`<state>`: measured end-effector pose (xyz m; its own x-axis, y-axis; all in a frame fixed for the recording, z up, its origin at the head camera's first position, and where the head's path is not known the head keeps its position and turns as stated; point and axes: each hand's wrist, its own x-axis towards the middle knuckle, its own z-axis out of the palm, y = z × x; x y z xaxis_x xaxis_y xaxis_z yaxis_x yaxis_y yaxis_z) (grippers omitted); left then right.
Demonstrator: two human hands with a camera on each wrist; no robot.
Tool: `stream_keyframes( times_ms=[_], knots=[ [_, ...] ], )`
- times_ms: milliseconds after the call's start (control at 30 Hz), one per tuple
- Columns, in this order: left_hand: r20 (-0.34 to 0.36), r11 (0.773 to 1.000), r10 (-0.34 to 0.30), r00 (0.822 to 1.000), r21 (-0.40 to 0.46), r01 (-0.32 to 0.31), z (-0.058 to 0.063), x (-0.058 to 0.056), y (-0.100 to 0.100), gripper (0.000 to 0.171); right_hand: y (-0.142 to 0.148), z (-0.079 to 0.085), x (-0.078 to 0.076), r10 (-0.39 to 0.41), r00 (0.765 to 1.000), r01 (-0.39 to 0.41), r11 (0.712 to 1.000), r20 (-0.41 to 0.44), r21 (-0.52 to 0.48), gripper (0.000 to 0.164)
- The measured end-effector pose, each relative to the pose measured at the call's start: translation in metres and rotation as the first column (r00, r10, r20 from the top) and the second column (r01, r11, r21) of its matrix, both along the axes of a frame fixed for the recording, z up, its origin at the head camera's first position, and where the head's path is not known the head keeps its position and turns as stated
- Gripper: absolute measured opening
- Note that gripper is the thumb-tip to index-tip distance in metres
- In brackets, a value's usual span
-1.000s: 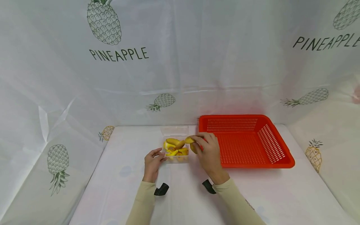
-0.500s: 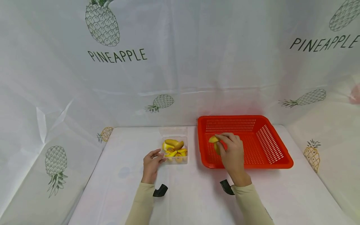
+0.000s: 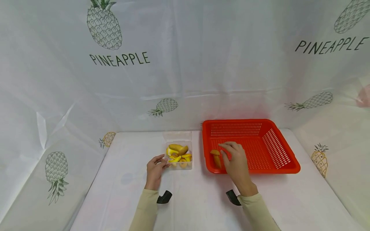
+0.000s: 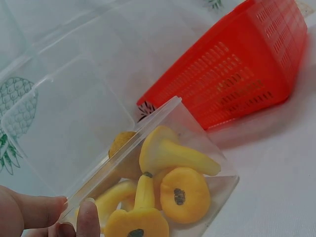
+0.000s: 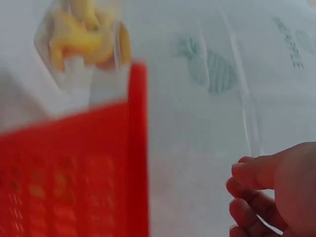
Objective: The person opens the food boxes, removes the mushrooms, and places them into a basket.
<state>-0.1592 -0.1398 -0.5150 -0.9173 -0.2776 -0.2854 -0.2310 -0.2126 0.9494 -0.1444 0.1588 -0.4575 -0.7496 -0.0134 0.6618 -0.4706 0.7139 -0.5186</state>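
Observation:
A clear plastic box [image 3: 188, 165] with its lid [image 3: 177, 136] folded back holds several yellow toy mushrooms [image 3: 175, 147]; the left wrist view shows their caps and stems through the wall. My left hand [image 3: 154, 170] pinches the box's left edge between thumb and finger. Inside the red basket [image 3: 254, 162], near its left wall, one mushroom [image 3: 216, 158] lies with its cap toward the back. Just right of that mushroom, my right hand [image 3: 237, 163] is over the basket with fingers parted and nothing between them.
A white cloth with pineapple prints covers the table [image 3: 121, 179] and hangs as walls [image 3: 216, 64] behind and at the sides. The basket stands right of the box, with a narrow gap between. A black wrist piece [image 3: 164, 197] sits beside each forearm.
My right hand has carried a mushroom from the box rightward into the red basket and let go of it. My left hand has stayed at the box.

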Motion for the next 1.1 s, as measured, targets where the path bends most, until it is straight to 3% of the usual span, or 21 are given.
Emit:
stream_keyframes(
  times_ms=[200,400,833,1100],
  knots=[
    [0.002,1.000,0.001,1.000,0.007,-0.001,0.001,0.000,0.001,0.038,-0.030,-0.009,0.006,0.107,0.994,-0.107,0.994,-0.024,0.035,0.029],
    [-0.006,1.000,-0.001,1.000,0.014,0.001,-0.001,-0.002,0.000,0.038,-0.058,-0.014,0.011,0.168,0.985,-0.170,0.983,0.035,0.071,0.029],
    [-0.016,1.000,0.010,1.000,0.012,-0.009,-0.002,0.002,-0.002,0.036,-0.098,-0.026,0.008,0.233,0.966,-0.242,0.967,0.115,0.074,0.032],
    [-0.050,0.999,0.009,0.999,0.032,-0.007,-0.005,0.001,-0.001,0.036,-0.110,-0.030,-0.004,0.242,0.965,-0.249,0.966,0.096,0.067,0.035]
  ],
)
